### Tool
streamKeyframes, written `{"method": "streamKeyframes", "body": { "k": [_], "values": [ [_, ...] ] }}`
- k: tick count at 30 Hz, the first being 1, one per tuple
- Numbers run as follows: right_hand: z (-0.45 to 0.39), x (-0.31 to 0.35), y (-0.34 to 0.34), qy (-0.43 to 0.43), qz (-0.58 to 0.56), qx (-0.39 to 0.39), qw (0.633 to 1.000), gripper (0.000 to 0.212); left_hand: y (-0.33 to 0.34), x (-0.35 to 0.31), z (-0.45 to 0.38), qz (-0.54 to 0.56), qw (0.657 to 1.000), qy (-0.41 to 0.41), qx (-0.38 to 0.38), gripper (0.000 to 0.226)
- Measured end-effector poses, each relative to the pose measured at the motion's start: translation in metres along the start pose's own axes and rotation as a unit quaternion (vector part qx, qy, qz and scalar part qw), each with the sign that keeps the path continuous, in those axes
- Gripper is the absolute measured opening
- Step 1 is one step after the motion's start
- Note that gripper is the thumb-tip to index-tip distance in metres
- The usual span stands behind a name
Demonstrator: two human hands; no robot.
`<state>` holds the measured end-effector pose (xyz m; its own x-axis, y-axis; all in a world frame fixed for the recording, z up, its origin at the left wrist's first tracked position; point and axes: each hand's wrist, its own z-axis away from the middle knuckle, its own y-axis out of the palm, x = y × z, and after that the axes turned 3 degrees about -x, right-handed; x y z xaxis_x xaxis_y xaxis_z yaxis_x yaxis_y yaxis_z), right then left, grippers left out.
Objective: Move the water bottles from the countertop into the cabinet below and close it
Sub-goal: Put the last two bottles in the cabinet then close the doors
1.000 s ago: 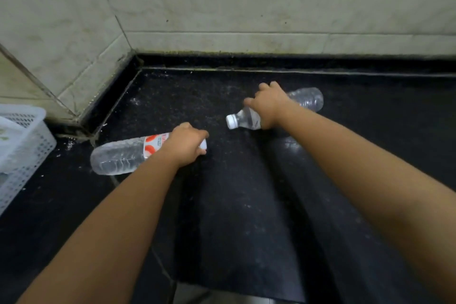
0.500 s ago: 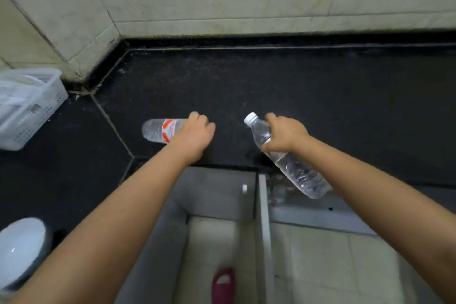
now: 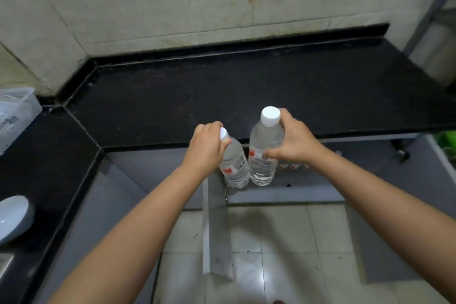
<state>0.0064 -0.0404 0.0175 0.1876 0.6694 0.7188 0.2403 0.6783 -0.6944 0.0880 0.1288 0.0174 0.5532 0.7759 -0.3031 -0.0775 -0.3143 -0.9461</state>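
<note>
Two clear water bottles with white caps hang upright side by side just off the front edge of the black countertop (image 3: 222, 96). My left hand (image 3: 207, 148) grips the left bottle (image 3: 235, 165) at its neck and cap. My right hand (image 3: 292, 140) grips the right bottle (image 3: 262, 155) round its upper body. Below them the grey cabinet (image 3: 283, 192) stands open, its door (image 3: 214, 229) swung out toward me edge-on.
A white plastic basket (image 3: 17, 116) sits on the counter's left wing, and a white bowl (image 3: 13, 217) lies nearer on the same wing. Tiled walls close the back and left. A metal frame (image 3: 429, 15) stands at the far right. Tiled floor lies below.
Both bottles lay on the countertop with my hands on them; both have since been lifted, turned upright and drawn toward me past the counter's front edge, above the open cabinet.
</note>
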Motion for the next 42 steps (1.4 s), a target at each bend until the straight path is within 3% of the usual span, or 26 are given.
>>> {"method": "streamKeyframes", "body": {
  "k": [3, 6, 9, 13, 20, 24, 30, 34, 39, 42],
  "values": [
    [0.037, -0.019, -0.017, -0.02, -0.035, -0.026, 0.999, 0.084, 0.019, -0.029, 0.02, 0.004, 0.999, 0.046, 0.012, 0.04],
    [0.064, -0.044, -0.036, -0.027, -0.048, -0.003, 0.998, 0.098, 0.039, -0.051, 0.033, 0.009, 0.998, 0.037, 0.044, 0.036],
    [0.079, -0.078, -0.049, -0.027, -0.041, 0.026, 0.998, 0.093, 0.068, -0.075, 0.04, 0.006, 0.996, 0.024, 0.08, 0.034],
    [0.078, -0.142, -0.057, 0.016, -0.023, 0.056, 0.998, 0.08, 0.122, -0.099, 0.034, 0.002, 0.989, -0.036, 0.145, 0.032],
    [0.047, -0.245, -0.03, 0.052, 0.028, 0.103, 0.993, 0.084, 0.227, -0.113, 0.028, 0.029, 0.965, -0.152, 0.21, 0.032],
    [0.029, -0.295, 0.016, 0.102, 0.042, 0.106, 0.988, 0.079, 0.287, -0.103, 0.015, 0.051, 0.958, -0.191, 0.208, 0.038],
    [-0.012, -0.392, 0.116, 0.105, 0.045, 0.085, 0.99, 0.072, 0.404, -0.058, -0.013, 0.057, 0.957, -0.221, 0.18, 0.032],
    [-0.048, -0.458, 0.182, 0.111, 0.052, 0.102, 0.987, 0.075, 0.487, -0.021, -0.034, 0.055, 0.965, -0.214, 0.14, 0.033],
    [-0.079, -0.535, 0.257, 0.116, -0.005, 0.051, 0.992, 0.076, 0.578, 0.008, -0.059, 0.047, 0.978, -0.182, 0.092, 0.032],
    [-0.091, -0.568, 0.284, 0.073, 0.003, 0.045, 0.996, 0.074, 0.612, 0.019, -0.075, 0.057, 0.979, -0.188, 0.049, 0.035]
  ]
}}
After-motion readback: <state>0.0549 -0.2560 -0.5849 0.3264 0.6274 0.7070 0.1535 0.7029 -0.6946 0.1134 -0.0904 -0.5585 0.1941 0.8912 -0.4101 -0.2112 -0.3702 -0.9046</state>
